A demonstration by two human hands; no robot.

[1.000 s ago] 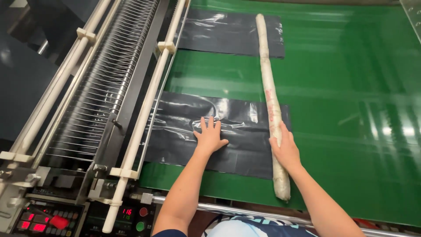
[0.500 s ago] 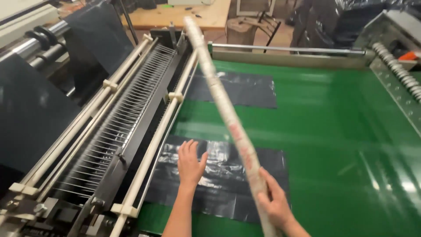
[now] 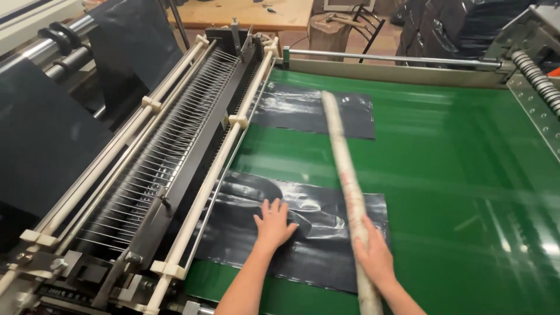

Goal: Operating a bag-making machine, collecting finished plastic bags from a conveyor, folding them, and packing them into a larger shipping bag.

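- Head view: bottom edge cuts off both forearms and the near end of the long pale roll (image 3: 344,175); the roll is motion-blurred, so its surface pattern is hard to make out.
- Right hand (image 3: 374,256) is closed around the roll near its lower end, fingers wrapped over it. The roll runs up and away from the grip, its far end over the far black plastic sheet (image 3: 303,111).
- Left hand (image 3: 273,224) lies flat, fingers spread, palm down on the near black plastic sheet (image 3: 256,239); it grasps nothing.
- Near sheet lies on the green conveyor belt (image 3: 455,175), left edge beside the white roller rails (image 3: 216,169).
- Whether the roll touches the near sheet cannot be told.
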